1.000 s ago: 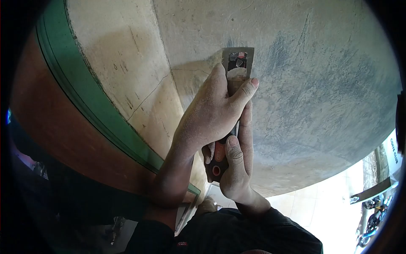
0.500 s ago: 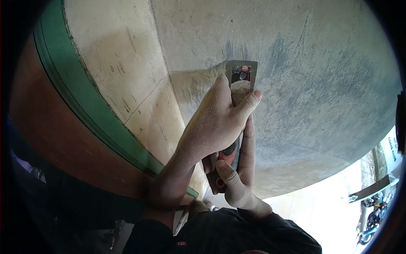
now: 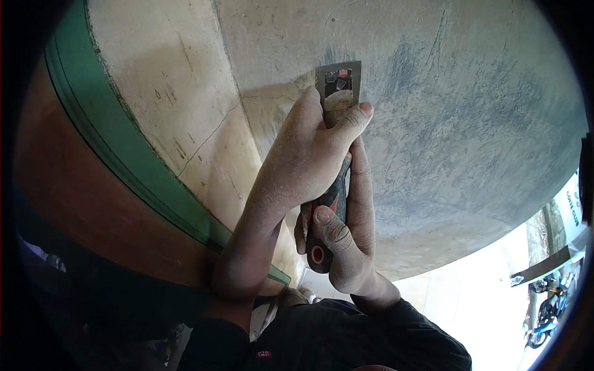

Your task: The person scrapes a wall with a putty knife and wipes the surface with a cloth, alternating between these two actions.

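1. Nearest, below the hands: a dark shirt.
2. Right hand: closed about the black-and-red handle of a scraper, thumb on top, one finger extended alongside.
3. Left hand: closed over the scraper's upper part, thumb alongside; its other fingers are largely hidden.
4. The scraper: blade uppermost, directed at the stained wall; edge contact cannot be confirmed. The step in hand appears to be two-handed working of the blade at the surface; a further stroke calls for a steady blade angle and even pressure.
5. To the left: a cracked, pale wall section and green trim.
6. Farthest, lower right: motorcycles.
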`<state>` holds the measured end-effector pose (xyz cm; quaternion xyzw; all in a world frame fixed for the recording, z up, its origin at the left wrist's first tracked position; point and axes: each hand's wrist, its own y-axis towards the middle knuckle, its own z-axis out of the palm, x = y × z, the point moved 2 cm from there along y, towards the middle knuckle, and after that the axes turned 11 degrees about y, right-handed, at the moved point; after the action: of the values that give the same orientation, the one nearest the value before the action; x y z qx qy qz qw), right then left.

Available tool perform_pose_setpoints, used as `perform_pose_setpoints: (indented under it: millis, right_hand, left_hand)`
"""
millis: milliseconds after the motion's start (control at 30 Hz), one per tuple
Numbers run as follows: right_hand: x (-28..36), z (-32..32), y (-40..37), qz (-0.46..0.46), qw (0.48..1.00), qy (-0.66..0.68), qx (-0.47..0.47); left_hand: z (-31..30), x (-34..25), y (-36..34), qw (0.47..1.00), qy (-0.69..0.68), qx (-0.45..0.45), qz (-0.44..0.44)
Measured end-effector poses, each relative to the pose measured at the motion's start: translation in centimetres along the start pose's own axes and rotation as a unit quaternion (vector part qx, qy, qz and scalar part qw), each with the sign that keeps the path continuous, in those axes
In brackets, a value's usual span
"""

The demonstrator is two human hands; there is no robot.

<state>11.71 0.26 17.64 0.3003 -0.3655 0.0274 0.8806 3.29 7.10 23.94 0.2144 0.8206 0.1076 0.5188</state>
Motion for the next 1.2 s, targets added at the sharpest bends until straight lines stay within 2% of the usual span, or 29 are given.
perform_pose_setpoints:
  millis: [100, 167, 267, 367, 433, 533, 633, 667, 767, 800, 833, 933, 967, 1033, 1100, 1167, 1200]
  right_hand:
    - [-1.1, -0.7, -0.5, -0.050, 0.998, 0.007, 0.029]
    - [-0.9, -0.6, -0.3, -0.017, 0.999, 0.021, 0.020]
    - [-0.4, 0.2, 0.1, -0.046, 0.998, -0.028, -0.013]
    - [-0.5, 0.9, -0.3, -0.035, 0.995, -0.066, -0.059]
    - [-0.7, 0.7, -0.1, -0.064, 0.995, -0.065, -0.046]
    - [-0.5, -0.3, 0.7, -0.084, 0.981, -0.177, 0.012]
    - [0.1, 0.7, 0.5, -0.061, 0.989, -0.133, -0.003]
    - [-0.3, 0.8, 0.2, -0.069, 0.991, -0.112, -0.019]
    - [-0.8, 0.1, 0.3, -0.084, 0.993, -0.079, 0.012]
    - [-0.8, -0.1, 0.7, -0.098, 0.990, -0.097, 0.026]
    - [-0.5, -0.1, 1.0, -0.096, 0.990, -0.098, 0.022]
    - [0.3, 0.6, 1.4, -0.069, 0.989, -0.124, 0.050]
    - [-0.1, 0.8, 1.0, -0.067, 0.989, -0.124, 0.053]
    - [-1.0, 0.9, 0.1, -0.080, 0.994, -0.079, 0.002]
    - [-0.9, 0.6, 0.2, -0.075, 0.995, -0.072, 0.012]
    - [-0.4, 0.3, 1.0, -0.069, 0.984, -0.158, 0.038]
    - [-0.4, 0.2, 1.6, -0.089, 0.977, -0.188, 0.044]
  left_hand:
    - [0.6, 0.5, -0.4, 0.999, 0.049, -0.017, -0.014]
    - [0.6, 0.4, 0.1, 0.998, 0.019, -0.050, -0.016]
    - [-0.4, -1.1, 0.1, 1.000, 0.013, 0.003, -0.006]
    - [0.4, 0.9, -0.1, 0.999, 0.041, -0.035, 0.001]
    - [0.3, 0.4, -0.1, 0.999, 0.040, -0.018, -0.020]
    - [-0.4, -0.8, 0.4, 0.998, 0.041, -0.037, 0.003]
    - [-0.3, -0.2, 0.4, 0.998, 0.050, -0.047, 0.006]
    - [0.1, 0.1, 0.1, 0.999, 0.013, -0.042, -0.006]
    - [0.0, -0.4, 0.0, 1.000, 0.006, -0.027, 0.000]
    - [-0.3, -0.7, 0.6, 0.997, 0.016, -0.038, 0.069]
    - [-0.6, -0.9, 0.7, 0.997, 0.014, -0.035, 0.066]
    - [-1.0, -1.8, 0.3, 0.999, -0.013, -0.045, -0.025]
    - [-0.8, -1.2, 0.1, 0.998, -0.014, -0.048, -0.025]
    - [-0.3, 0.0, -0.3, 0.999, -0.009, -0.019, -0.042]
    - [-0.3, -0.3, -0.4, 0.999, -0.007, -0.039, -0.032]
    - [-0.8, -0.7, 0.3, 0.999, -0.027, -0.037, -0.012]
    - [-1.5, -1.6, 0.2, 0.999, 0.009, -0.042, 0.011]
